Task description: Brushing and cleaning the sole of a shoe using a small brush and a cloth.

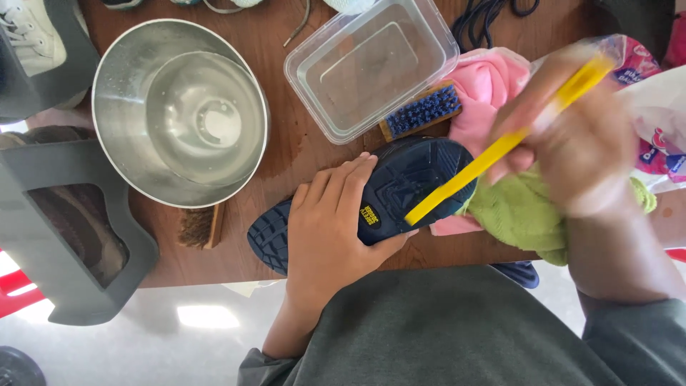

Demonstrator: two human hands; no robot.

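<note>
The left hand [330, 225] clamps the upturned dark shoe [371, 200] lying along the table's [286, 150] near edge, while the right hand [582, 146], fingers closed on the yellow brush [500, 146], angles its tip onto the sole.

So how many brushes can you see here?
3: a yellow brush in the right hand, a blue-bristled one beside the clear box, a brown one under the bowl. Others may be hidden.

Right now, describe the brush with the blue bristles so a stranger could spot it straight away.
Find the clear plastic tub on the wooden table. The blue-bristled brush lies against its near edge, beside a pink cloth. Unlike the brown-bristled brush by the steel bowl, its bristles are blue.
</note>
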